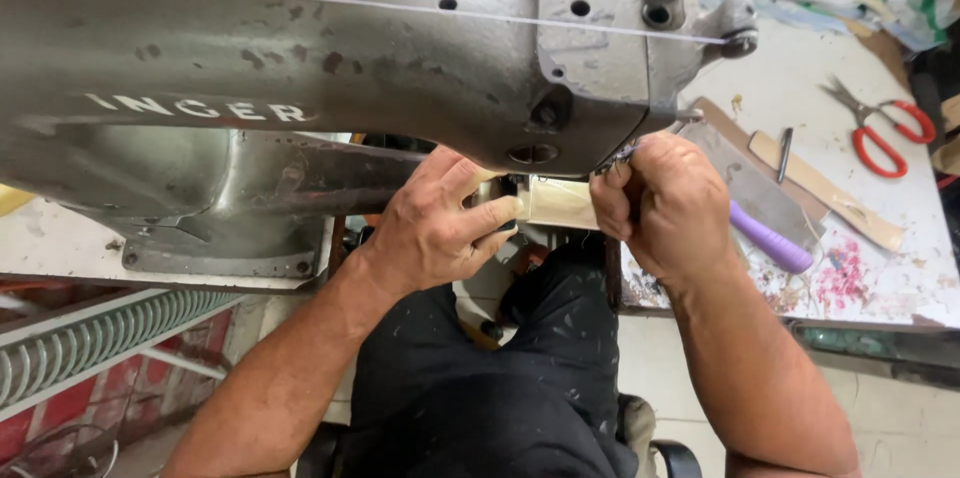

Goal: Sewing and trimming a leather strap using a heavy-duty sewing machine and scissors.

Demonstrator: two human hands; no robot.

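A large grey metal sewing machine (330, 68) fills the top of the head view, with a white thread (400, 6) stretched along its arm. Under the machine's head, my left hand (435, 228) pinches the left end of a small tan leather piece (562, 204). My right hand (665, 203) grips its right end, fingers curled tight just below the needle area, which the machine head hides. The piece is held taut between both hands.
A white stained worktable (880, 268) lies to the right with red-handled scissors (880, 128), a purple-handled tool (768, 238), a tan strip (830, 193) and a dark metal blade. My legs in dark trousers (500, 388) sit below. A ribbed white part (90, 348) is at lower left.
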